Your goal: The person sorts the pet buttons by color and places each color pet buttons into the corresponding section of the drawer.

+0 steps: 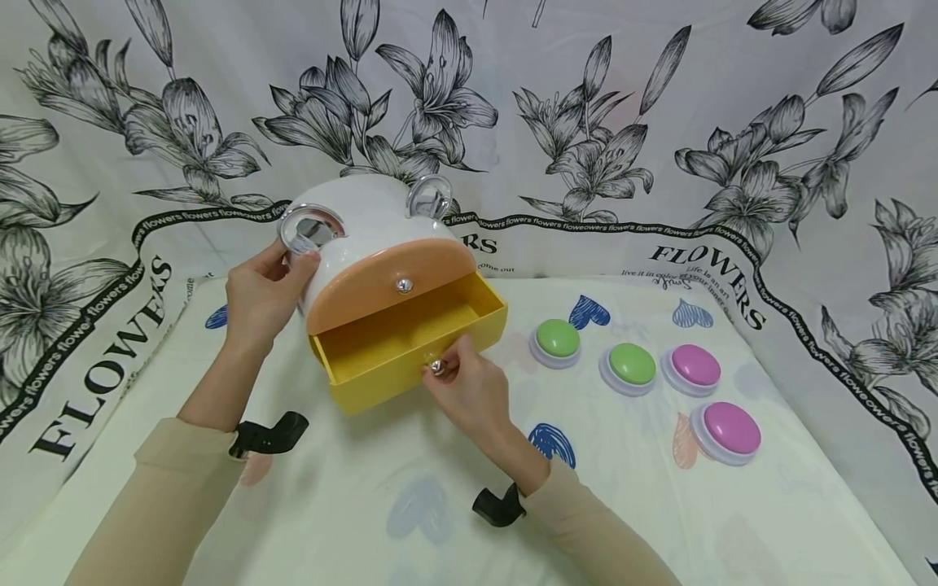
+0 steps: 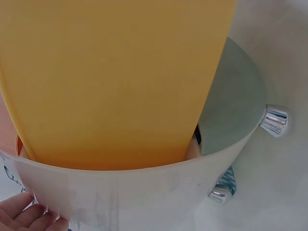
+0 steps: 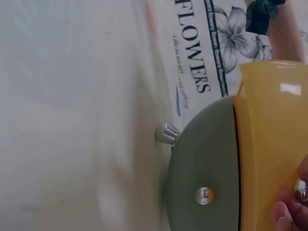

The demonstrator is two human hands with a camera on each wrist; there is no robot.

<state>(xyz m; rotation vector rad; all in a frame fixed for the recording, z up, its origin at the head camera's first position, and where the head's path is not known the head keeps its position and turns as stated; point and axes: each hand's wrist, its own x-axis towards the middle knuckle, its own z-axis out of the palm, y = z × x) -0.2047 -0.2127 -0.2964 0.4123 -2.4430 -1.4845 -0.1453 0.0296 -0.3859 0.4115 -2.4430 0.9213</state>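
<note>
- Left hand (image 1: 264, 297): grips white case (image 1: 366, 207) at left side.
- Right hand (image 1: 475, 392): pinches silver knob (image 1: 436, 367) of open yellow drawer (image 1: 381, 389).
- Four round buttons (image 1: 557, 338): right of case.

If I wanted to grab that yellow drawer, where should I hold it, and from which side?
Probably best to pinch the silver knob about midway along the front of the yellow drawer, coming from the near side, as the right hand does. The knob juts out from an otherwise smooth front turned toward that side, so a pinch can close around it.
</note>
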